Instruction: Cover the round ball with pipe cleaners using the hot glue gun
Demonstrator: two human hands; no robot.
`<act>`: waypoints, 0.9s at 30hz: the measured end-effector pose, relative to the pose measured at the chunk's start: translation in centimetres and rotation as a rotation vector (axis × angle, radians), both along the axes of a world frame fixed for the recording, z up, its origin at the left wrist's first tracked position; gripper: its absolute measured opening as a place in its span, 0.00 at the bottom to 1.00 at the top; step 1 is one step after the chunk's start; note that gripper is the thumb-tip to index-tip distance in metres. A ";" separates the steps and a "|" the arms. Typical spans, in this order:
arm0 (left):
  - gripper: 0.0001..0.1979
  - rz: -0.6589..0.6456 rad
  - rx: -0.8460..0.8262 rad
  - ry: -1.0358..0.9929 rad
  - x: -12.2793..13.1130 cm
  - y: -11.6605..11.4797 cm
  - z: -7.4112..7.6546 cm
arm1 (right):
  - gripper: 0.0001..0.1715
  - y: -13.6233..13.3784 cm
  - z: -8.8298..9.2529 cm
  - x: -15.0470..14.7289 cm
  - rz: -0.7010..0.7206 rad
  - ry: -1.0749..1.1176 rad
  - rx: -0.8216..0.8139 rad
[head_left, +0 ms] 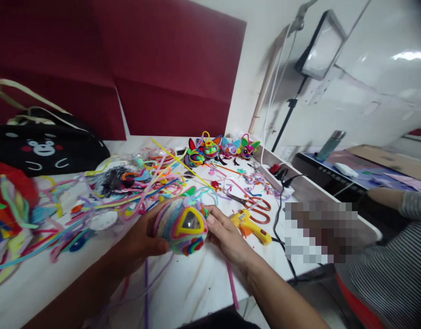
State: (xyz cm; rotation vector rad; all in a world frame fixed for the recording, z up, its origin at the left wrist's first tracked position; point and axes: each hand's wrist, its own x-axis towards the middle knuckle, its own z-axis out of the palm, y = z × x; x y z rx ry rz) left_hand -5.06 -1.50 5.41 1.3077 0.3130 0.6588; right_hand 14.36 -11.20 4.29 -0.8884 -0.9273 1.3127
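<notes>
Both my hands hold a ball wrapped in coloured pipe cleaners (pixel 181 225) just above the white table (pixel 196 288). The ball has a yellow triangle with a dark shiny middle facing me. My left hand (pixel 141 237) cups its left side with the thumb curled under it. My right hand (pixel 224 230) grips its right side, fingers pressed against the wrapping. Loose pipe cleaners (pixel 128 192) in many colours lie spread over the table behind the ball.
A yellow glue gun (pixel 249 225) and orange-handled scissors (pixel 256 205) lie right of my hands, with a black cable beside them. Several finished wrapped figures (pixel 217 148) stand at the back. A black bear-face bag (pixel 45 148) sits far left. Another person in a striped top (pixel 395 269) sits at right.
</notes>
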 end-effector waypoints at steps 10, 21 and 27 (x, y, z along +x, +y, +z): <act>0.41 0.088 -0.053 0.019 0.3 0.1 -0.1 | 0.31 -1.5 1.2 3.3 -0.114 -0.376 0.041; 0.43 0.139 -0.017 0.097 0.9 -0.4 0.6 | 0.17 -6.4 0.1 11.6 -0.177 -1.684 -0.313; 0.49 0.194 -0.043 0.103 0.9 -0.5 0.4 | 0.11 -5.8 -0.4 11.7 -0.091 -1.712 -0.367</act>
